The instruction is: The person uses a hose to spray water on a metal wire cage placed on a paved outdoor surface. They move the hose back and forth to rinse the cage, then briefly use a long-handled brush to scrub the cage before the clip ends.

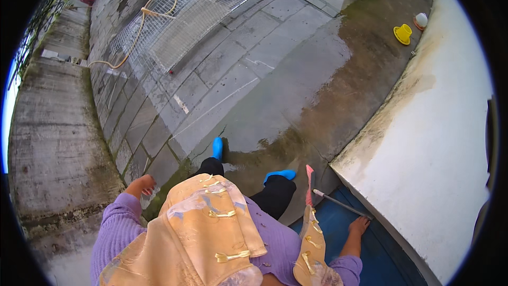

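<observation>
My left hand (142, 185) hangs out to the left over the wet paving, its fingers loosely bent and apart with nothing in them. On the right, my right hand (359, 226) is low beside the white wall, with its fingers closed at the lower end of a slim grey pole (338, 202). The pole slants up and left to a pale tip. Below it lies a dark blue surface (343, 213). A pink strip (309, 180) stands beside the pole tip; what it belongs to is unclear. My yellow vest (211, 217) hides part of the ground.
Wire mesh panels (206, 24) lie on the paving ahead, with a beige hose (138, 34) looped over them. A yellow feeder-like container (402, 34) and a white one (421, 19) stand by the white wall (423, 153). A concrete ledge (58, 127) runs along the left.
</observation>
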{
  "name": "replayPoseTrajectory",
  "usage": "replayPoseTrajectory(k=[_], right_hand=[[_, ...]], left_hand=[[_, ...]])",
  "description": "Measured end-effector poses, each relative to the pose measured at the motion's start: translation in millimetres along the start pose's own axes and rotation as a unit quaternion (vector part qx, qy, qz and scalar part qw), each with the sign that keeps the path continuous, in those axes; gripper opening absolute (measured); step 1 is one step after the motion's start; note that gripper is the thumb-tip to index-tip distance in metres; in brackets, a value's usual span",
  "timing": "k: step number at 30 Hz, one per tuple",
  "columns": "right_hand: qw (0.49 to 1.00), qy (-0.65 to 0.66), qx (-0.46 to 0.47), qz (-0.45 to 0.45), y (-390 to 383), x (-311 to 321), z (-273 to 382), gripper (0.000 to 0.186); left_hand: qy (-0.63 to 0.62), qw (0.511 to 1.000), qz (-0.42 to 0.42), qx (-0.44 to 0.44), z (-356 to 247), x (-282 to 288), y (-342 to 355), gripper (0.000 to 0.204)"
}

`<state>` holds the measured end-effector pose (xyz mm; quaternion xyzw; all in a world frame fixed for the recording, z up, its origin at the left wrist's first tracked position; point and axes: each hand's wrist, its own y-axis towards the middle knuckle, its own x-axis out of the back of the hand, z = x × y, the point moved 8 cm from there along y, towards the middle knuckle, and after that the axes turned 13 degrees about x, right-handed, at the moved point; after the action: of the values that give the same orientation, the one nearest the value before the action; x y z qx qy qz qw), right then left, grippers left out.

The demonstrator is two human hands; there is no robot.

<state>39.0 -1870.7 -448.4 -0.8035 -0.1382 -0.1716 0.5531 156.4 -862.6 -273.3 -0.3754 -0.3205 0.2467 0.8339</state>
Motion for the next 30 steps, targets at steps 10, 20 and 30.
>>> replayPoseTrajectory(k=[10, 20, 30], right_hand=[[0.985, -0.133, -0.044, -0.102, 49, -3, -31, 0.048], [0.994, 0.004, 0.035, 0.099, -26, 5, 141, 0.027], [0.972, 0.219, -0.052, -0.064, -271, 100, 337, 0.033]], left_hand=[[-0.107, 0.994, 0.016, -0.029, 10, -67, 18, 0.03], [-0.122, 0.985, 0.114, -0.041, 89, -99, 61, 0.028], [-0.27, 0.948, 0.08, -0.145, 211, 35, 235, 0.021]])
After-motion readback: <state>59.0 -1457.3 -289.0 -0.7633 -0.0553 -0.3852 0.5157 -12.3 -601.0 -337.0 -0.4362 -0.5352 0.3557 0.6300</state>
